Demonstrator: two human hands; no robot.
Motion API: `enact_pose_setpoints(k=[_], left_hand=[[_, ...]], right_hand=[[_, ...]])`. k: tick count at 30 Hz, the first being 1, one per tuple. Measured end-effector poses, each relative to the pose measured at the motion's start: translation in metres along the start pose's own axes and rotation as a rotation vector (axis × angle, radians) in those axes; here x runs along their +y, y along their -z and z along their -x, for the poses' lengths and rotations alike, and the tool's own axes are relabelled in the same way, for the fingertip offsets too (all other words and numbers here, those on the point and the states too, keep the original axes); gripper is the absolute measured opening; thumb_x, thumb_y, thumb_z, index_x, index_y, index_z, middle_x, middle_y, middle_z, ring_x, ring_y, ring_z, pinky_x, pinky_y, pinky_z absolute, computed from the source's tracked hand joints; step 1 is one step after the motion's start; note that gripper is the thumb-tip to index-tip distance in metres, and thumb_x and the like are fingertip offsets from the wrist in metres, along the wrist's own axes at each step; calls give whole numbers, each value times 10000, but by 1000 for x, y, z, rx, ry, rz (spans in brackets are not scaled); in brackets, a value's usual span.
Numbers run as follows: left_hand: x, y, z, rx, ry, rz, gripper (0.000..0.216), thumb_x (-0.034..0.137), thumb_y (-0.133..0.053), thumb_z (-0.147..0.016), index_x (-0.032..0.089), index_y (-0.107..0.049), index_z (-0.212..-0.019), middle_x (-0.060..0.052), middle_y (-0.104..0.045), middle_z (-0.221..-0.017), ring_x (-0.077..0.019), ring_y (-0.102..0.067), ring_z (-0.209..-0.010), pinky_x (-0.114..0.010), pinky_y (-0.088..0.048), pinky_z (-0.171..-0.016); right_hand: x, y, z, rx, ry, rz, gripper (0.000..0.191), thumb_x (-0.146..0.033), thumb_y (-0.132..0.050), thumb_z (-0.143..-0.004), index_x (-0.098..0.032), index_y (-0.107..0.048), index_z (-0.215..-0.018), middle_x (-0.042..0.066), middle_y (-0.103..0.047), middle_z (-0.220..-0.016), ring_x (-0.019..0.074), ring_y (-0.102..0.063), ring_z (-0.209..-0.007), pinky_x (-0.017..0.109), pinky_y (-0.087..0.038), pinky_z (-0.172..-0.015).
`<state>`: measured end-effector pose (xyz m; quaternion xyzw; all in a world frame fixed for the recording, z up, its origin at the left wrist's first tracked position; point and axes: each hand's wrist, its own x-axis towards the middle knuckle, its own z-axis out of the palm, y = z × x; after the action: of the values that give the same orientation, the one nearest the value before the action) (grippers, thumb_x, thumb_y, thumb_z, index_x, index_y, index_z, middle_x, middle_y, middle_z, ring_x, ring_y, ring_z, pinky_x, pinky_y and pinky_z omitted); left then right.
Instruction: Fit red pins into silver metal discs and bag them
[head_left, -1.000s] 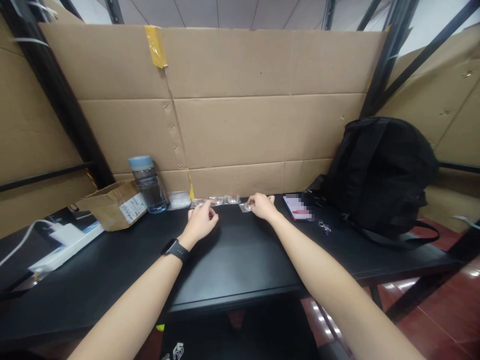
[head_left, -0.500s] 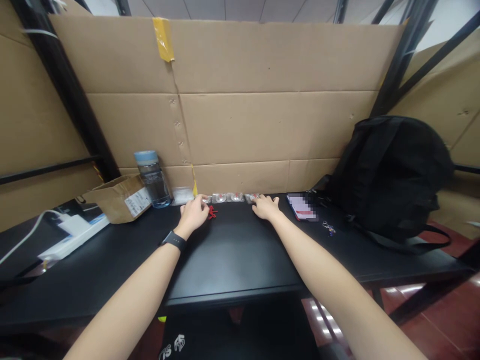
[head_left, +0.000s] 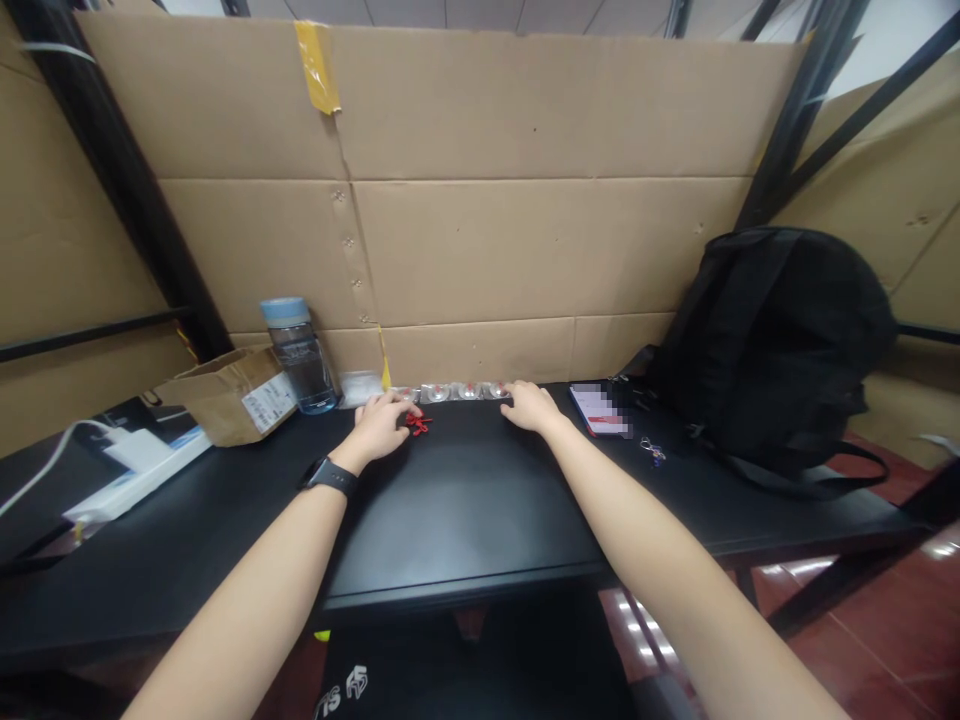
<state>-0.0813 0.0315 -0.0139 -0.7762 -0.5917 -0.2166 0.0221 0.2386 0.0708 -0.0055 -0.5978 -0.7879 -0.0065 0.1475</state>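
Observation:
A row of several small clear plastic packets (head_left: pixel 470 391) with red marks lies along the foot of the cardboard wall. My right hand (head_left: pixel 531 407) is at the right end of this row, its fingertips on the last packet (head_left: pixel 496 390) and its thumb apart from them. My left hand (head_left: pixel 377 427) is near the left end, fingers stretched out and slightly bent. Its index finger reaches to a small bundle of red cord (head_left: pixel 419 425); whether it touches the cord I cannot tell. Behind that hand lies a whitish clear plastic bag (head_left: pixel 361 387), partly covered by the fingers.
On the black table (head_left: pixel 465 520), a water bottle (head_left: pixel 304 360), an open cardboard box (head_left: pixel 232 400) and a white power strip (head_left: pixel 139 480) stand left. To the right are a phone (head_left: pixel 596 408), a small keyring-like trinket (head_left: pixel 652 451) and a black backpack (head_left: pixel 780 350).
My left hand has drawn back from the leftmost packet, uncovering it, and its index finger now extends over the red cord. At the right, the last packet sits closer to its neighbour.

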Motion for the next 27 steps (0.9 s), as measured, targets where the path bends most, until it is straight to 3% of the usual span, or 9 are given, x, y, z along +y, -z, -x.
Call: enact_pose_setpoints(k=[4,9,27], left_hand=[[3,-2,2,-72,-63,-32,237,315,-664,-824,346,-782,-1028,-59,-666,-1249,-340,-544,-1217,-484,-416,-1004],[9,-7,2,-66,-61,-75,211,338,-633,-857,314,-768,-1018,-66,-700,-1193,-325,-562,-1154,-458,-422,-957],[19,-17,4,-6,-107,-93,143,302,-580,-927,254,-693,-852,-76,-704,-1121,-314,-556,-1133,-438,-403,-922]], right_hand=[[21,10,0,-83,12,-63,487,-329,-767,-762,-252,-709,-1240,100,-709,-1248,287,-681,-1087,332,-501,-871],[32,13,-1,-123,27,-138,435,-289,-800,-711,-232,-749,-1139,49,-771,-1043,210,-724,-876,266,-511,-777],[31,20,3,-109,34,-174,445,-217,-816,-641,-212,-775,-1084,53,-781,-968,208,-721,-820,264,-511,-746]])
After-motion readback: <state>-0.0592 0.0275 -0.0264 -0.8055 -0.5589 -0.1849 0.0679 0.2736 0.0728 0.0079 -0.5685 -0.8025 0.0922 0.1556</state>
